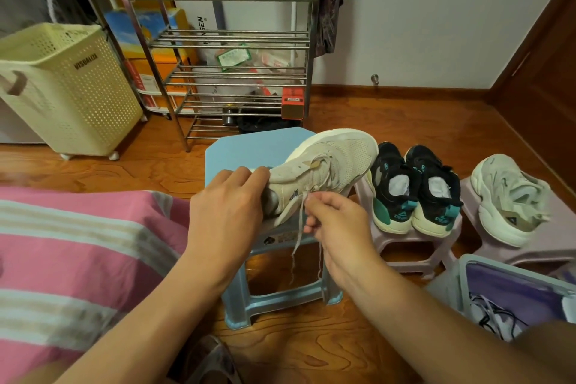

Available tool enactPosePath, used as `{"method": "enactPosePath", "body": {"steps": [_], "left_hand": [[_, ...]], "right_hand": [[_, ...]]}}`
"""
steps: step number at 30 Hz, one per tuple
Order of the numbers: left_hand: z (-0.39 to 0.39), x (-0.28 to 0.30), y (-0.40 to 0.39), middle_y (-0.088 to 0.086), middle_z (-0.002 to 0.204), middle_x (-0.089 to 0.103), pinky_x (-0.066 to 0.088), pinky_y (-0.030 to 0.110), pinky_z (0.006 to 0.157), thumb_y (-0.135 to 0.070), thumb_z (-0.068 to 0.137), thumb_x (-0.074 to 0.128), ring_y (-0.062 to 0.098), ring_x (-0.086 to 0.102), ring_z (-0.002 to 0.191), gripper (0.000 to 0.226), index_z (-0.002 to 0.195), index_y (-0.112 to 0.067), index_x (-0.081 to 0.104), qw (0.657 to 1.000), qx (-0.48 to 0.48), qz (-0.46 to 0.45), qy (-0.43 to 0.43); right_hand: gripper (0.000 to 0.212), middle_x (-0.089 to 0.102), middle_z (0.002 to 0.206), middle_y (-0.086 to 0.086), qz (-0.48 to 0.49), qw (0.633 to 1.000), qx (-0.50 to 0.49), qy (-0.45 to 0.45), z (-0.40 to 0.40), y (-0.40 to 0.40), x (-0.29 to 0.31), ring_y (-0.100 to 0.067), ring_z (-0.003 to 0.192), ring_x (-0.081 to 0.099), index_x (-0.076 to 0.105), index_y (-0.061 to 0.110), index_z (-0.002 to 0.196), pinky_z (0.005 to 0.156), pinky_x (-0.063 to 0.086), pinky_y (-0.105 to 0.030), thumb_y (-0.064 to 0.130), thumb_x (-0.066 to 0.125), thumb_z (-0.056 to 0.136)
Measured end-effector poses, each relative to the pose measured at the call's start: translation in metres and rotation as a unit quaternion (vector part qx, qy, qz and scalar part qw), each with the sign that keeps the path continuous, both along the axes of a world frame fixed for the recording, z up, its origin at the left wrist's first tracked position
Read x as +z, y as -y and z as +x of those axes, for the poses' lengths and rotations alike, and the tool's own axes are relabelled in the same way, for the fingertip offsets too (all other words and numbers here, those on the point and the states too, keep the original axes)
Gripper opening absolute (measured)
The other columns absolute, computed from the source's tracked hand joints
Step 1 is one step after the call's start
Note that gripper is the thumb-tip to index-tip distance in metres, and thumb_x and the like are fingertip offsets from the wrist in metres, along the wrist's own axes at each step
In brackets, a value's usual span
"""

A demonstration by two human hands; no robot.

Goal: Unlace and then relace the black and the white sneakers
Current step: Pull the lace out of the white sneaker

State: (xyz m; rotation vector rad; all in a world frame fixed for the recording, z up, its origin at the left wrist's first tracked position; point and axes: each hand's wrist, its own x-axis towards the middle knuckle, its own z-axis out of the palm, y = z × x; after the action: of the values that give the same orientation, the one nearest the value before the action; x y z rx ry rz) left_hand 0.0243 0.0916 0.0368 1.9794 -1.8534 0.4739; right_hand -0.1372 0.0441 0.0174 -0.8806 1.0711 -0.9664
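head view: a white sneaker (327,165) lies tilted on its side on a light blue stool (249,146), toe pointing away and to the right, heel toward the person; the left hand (227,206) grips the heel end, fingers (249,173) curled over the collar; the right hand (336,218) sits just below the shoe's tongue, its fingers clenched in a pinch on a pale lace (300,227) that comes out of the eyelets, its loose ends hanging down in front of the stool; to the right, a pair of black sneakers (414,184) with teal heels stands side by side on a small lilac stool (414,246), heels toward the camera, well apart from both hands; further right a second white sneaker (511,196) rests on another lilac stool (536,243); at lower right a grey-rimmed bin (473,271) with a purple lining holds tangled dark and pale cords; a pink striped cloth (78,259) covers the lower left; behind stand a metal shoe rack (218,40) and a cream perforated basket (62,87) on the wooden floor (389,121).
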Motion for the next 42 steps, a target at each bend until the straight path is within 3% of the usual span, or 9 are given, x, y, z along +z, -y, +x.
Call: {"method": "enactPosePath", "body": {"steps": [6, 12, 19, 21, 24, 27, 31, 35, 42], "left_hand": [[-0.003, 0.003, 0.000, 0.004, 0.080, 0.062, 0.043, 0.034, 0.045, -0.028, 0.091, 0.036, 0.025, 0.057, 0.068, 0.033, 0.105, -0.016, 0.063, 1.000, 0.008, 0.006, -0.001], [-0.004, -0.003, -0.003, 0.007, 0.087, 0.066, 0.049, 0.037, 0.049, -0.023, 0.092, 0.055, 0.026, 0.059, 0.074, 0.025, 0.114, -0.015, 0.063, 1.000, -0.012, 0.010, 0.006], [-0.004, 0.000, -0.004, 0.007, 0.088, 0.066, 0.045, 0.033, 0.048, -0.023, 0.093, 0.050, 0.024, 0.059, 0.072, 0.027, 0.115, -0.014, 0.064, 1.000, -0.019, 0.000, 0.006], [0.005, 0.003, -0.001, 0.005, 0.075, 0.058, 0.030, 0.028, 0.044, -0.016, 0.087, 0.051, 0.022, 0.047, 0.060, 0.023, 0.106, -0.013, 0.064, 1.000, 0.014, -0.009, 0.011], [0.020, 0.007, 0.004, 0.005, 0.069, 0.057, 0.022, 0.025, 0.047, -0.005, 0.078, 0.063, 0.028, 0.049, 0.054, 0.028, 0.105, -0.013, 0.065, 0.998, 0.055, -0.002, 0.014], [0.013, 0.007, 0.006, 0.005, 0.068, 0.055, 0.020, 0.025, 0.048, -0.010, 0.082, 0.053, 0.024, 0.044, 0.055, 0.023, 0.102, -0.013, 0.064, 0.999, 0.038, 0.002, 0.017], [0.009, 0.009, 0.009, 0.006, 0.068, 0.056, 0.024, 0.027, 0.046, -0.011, 0.085, 0.042, 0.023, 0.043, 0.055, 0.028, 0.101, -0.011, 0.064, 0.999, 0.041, -0.002, 0.003], [0.005, 0.008, 0.005, 0.006, 0.069, 0.055, 0.029, 0.028, 0.043, -0.004, 0.084, 0.055, 0.025, 0.046, 0.057, 0.022, 0.103, -0.011, 0.064, 0.999, 0.047, 0.008, 0.004], [0.006, 0.009, 0.003, 0.007, 0.070, 0.058, 0.025, 0.026, 0.046, -0.017, 0.088, 0.037, 0.028, 0.052, 0.056, 0.033, 0.104, -0.011, 0.065, 0.999, 0.033, -0.015, 0.002]], "right_hand": [[0.010, 0.061, 0.060, 0.004, -0.101, 0.983, -0.010, -0.154, -0.005, 0.001, -0.004, -0.010, 0.054, 0.058, 0.069, 0.014, 0.083, 0.056, 0.054, -0.025, 0.012, 0.067, 0.093], [0.007, 0.069, 0.066, 0.002, -0.097, 0.991, -0.031, -0.092, -0.003, -0.003, -0.005, -0.010, 0.058, 0.065, 0.070, 0.013, 0.089, 0.059, 0.058, -0.024, 0.007, 0.069, 0.093], [0.013, 0.059, 0.055, 0.006, -0.103, 0.986, -0.013, -0.131, -0.004, -0.009, 0.001, -0.007, 0.051, 0.054, 0.069, 0.012, 0.081, 0.053, 0.049, -0.025, 0.005, 0.066, 0.091], [0.019, 0.050, 0.055, 0.000, -0.074, 0.991, 0.064, -0.095, -0.014, -0.001, 0.009, -0.011, 0.050, 0.045, 0.065, 0.008, 0.075, 0.051, 0.042, -0.027, 0.001, 0.059, 0.092], [0.020, 0.042, 0.062, -0.001, 0.082, 0.965, 0.233, 0.087, -0.037, 0.015, 0.026, -0.009, 0.049, 0.039, 0.055, 0.009, 0.074, 0.047, 0.039, -0.021, 0.002, 0.054, 0.094], [0.007, 0.046, 0.069, 0.000, 0.210, 0.924, 0.242, 0.207, -0.047, 0.021, 0.025, -0.008, 0.054, 0.042, 0.057, 0.010, 0.084, 0.051, 0.042, -0.021, 0.011, 0.060, 0.090], [0.017, 0.061, 0.087, -0.006, 0.041, 0.980, 0.194, 0.023, -0.034, 0.003, 0.006, -0.017, 0.076, 0.057, 0.069, 0.011, 0.107, 0.076, 0.051, -0.031, 0.015, 0.069, 0.090], [0.006, 0.072, 0.089, -0.003, -0.081, 0.986, 0.127, -0.066, -0.018, -0.006, -0.001, -0.017, 0.085, 0.064, 0.077, 0.022, 0.092, 0.078, 0.052, -0.025, 0.018, 0.074, 0.089], [0.034, 0.059, 0.069, 0.000, -0.057, 0.991, 0.061, -0.102, -0.030, 0.004, 0.014, -0.014, 0.067, 0.056, 0.073, 0.016, 0.081, 0.073, 0.054, -0.032, 0.048, 0.067, 0.089]]}}
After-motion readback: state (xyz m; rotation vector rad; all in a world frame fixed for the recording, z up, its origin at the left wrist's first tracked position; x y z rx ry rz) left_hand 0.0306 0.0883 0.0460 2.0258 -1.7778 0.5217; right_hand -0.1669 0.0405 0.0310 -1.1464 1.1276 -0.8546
